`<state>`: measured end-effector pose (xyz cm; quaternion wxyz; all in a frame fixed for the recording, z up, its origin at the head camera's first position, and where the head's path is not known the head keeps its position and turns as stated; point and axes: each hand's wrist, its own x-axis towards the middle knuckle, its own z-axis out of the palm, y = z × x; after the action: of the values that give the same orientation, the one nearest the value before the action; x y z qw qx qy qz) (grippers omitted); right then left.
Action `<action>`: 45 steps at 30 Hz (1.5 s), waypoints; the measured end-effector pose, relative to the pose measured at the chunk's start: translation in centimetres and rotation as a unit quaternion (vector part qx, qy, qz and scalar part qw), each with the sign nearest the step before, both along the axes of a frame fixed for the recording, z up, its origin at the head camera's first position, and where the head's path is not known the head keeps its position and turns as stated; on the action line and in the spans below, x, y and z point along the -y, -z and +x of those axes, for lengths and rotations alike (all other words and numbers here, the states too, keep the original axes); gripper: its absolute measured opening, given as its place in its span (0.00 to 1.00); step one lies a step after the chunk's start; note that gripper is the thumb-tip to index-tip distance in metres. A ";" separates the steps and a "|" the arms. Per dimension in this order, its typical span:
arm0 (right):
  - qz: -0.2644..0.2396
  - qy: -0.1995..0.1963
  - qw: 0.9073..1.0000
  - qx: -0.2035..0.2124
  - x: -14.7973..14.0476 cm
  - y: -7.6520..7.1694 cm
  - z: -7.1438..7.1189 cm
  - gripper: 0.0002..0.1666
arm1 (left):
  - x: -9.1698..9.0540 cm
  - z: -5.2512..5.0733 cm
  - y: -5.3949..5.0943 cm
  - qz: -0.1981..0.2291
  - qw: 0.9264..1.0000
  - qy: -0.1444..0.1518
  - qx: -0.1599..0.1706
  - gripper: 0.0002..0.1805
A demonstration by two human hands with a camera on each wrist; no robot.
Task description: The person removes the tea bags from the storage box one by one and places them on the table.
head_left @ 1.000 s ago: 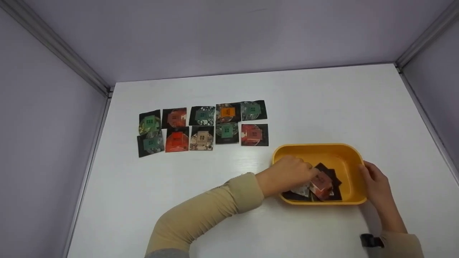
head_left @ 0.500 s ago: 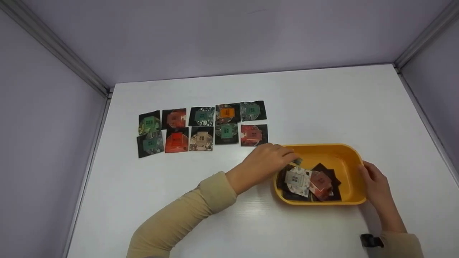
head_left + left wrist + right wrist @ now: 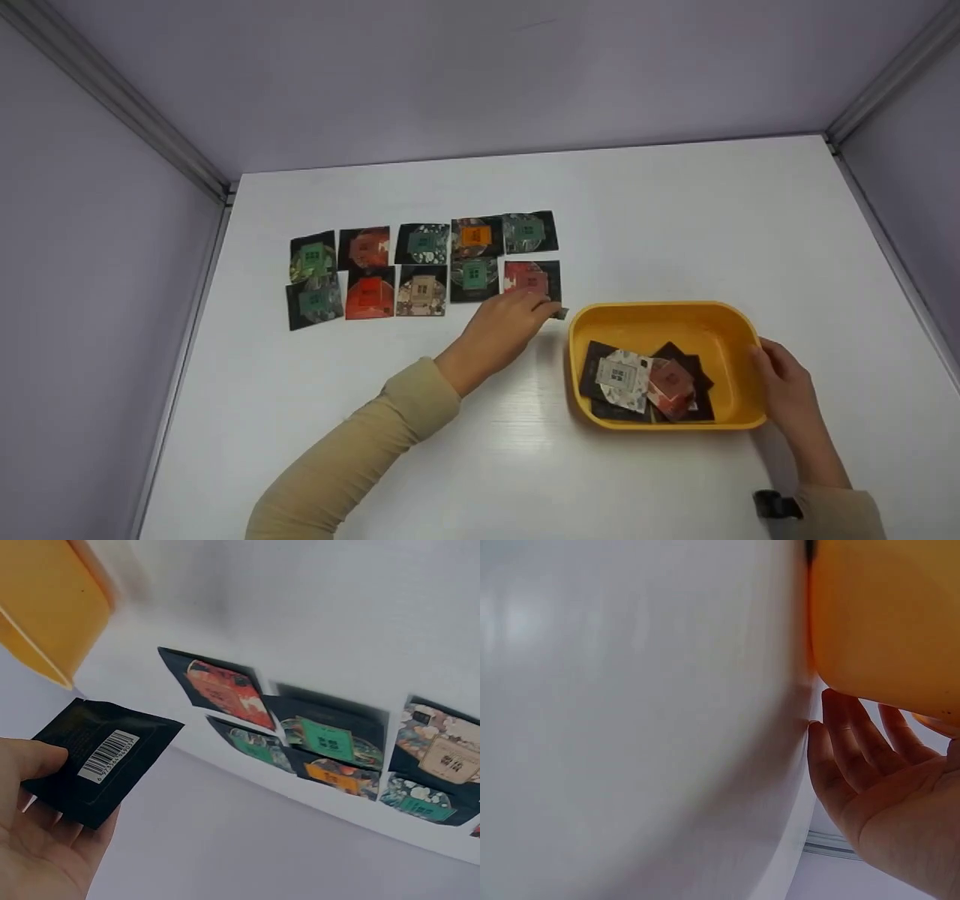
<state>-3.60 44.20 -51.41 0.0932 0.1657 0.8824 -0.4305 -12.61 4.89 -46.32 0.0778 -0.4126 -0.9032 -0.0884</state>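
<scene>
The left hand (image 3: 501, 328) pinches a barcoded black sachet (image 3: 109, 757) near 10 laid-out sachets (image 3: 422, 291); the right hand (image 3: 789, 386) grips the yellow tub (image 3: 664, 324).

On the left part of the table (image 3: 615, 487), a far row (image 3: 422, 244) of five packets and, directly before it, a near row (image 3: 422, 291) of five more. To the right and nearer the front, a tub (image 3: 675, 322); inside, along its near side from left end to middle, an overlapping packet pile (image 3: 621, 377). Before the near row's right end, left of the tub, the left hand (image 3: 495, 330), with the held packet (image 3: 105, 757) between thumb and fingers. At the tub's right end, touching, the right hand (image 3: 787, 386). Behind the table, a wall (image 3: 495, 82).
</scene>
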 end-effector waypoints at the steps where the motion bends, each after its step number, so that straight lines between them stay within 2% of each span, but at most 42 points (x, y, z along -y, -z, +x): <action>1: 0.002 -0.001 1.000 -0.002 0.0 0.0 0.0 0.41 | 0.1 0.0 0.3 -0.005 1.000 -0.005 -0.003 0.15; 4: 0.008 -0.003 1.000 -0.010 -0.1 0.0 0.0 0.40 | 0.0 -0.1 1.2 -0.028 0.999 -0.024 -0.009 0.14; 7: 0.005 -0.003 1.000 -0.010 -0.1 0.0 0.0 0.40 | -0.3 -0.1 1.9 -0.056 0.998 -0.036 0.001 0.13; 12: 0.002 0.000 1.000 -0.006 -0.2 0.0 0.1 0.40 | -0.8 0.0 2.9 -0.094 0.994 -0.041 0.035 0.13; 17: 0.005 0.003 1.000 -0.011 -0.2 -0.2 0.1 0.41 | -1.0 0.3 3.5 -0.103 0.992 -0.042 0.064 0.13; 25: -0.003 0.010 1.000 0.002 -0.2 -0.3 -0.1 0.43 | -1.3 0.8 3.5 -0.115 0.989 -0.041 0.090 0.13; 31: -0.016 0.004 1.000 -0.015 -0.7 -0.4 0.8 0.42 | -1.3 1.2 3.6 -0.121 0.988 -0.033 0.092 0.12; 35: -0.023 -0.006 1.000 0.003 -0.9 -0.6 1.2 0.44 | -1.3 1.4 3.6 -0.121 0.987 -0.034 0.095 0.13; 40: -0.036 -0.001 0.999 0.032 -1.0 -0.5 1.2 0.46 | -1.6 1.1 3.6 -0.125 0.985 -0.041 0.113 0.13; 45: -0.044 0.008 0.998 0.034 -0.7 -0.4 1.1 0.46 | -2.1 0.5 3.5 -0.134 0.981 -0.035 0.132 0.14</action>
<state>-2.48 44.94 -51.05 0.1271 0.1828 0.8578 -0.4633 -12.08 6.98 -49.82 -0.0954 -0.3721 -0.9231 -0.0177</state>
